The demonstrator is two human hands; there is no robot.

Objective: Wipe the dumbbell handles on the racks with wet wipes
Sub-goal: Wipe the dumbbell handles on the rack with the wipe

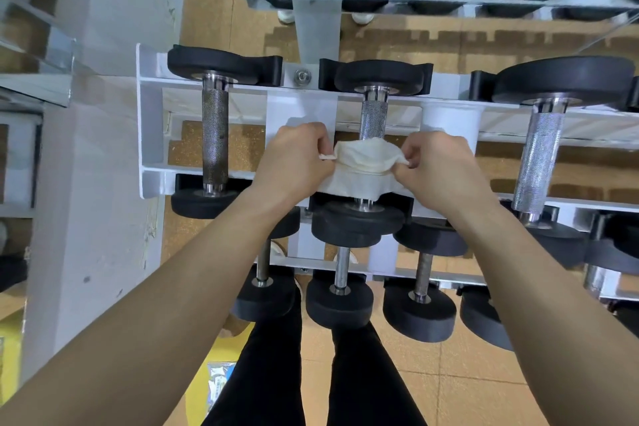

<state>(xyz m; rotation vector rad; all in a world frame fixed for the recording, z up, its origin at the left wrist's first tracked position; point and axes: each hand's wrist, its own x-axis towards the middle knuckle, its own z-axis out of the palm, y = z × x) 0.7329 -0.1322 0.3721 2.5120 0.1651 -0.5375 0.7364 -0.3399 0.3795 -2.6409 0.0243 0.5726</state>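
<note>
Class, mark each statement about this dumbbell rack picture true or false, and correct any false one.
1. The left hand and right hand both pinch the wipe. True.
2. The wipe is draped over the leftmost handle. False: it lies over the middle dumbbell handle.
3. The rack is white. True.
4. The weights are red. False: the dumbbell heads are black.
</note>
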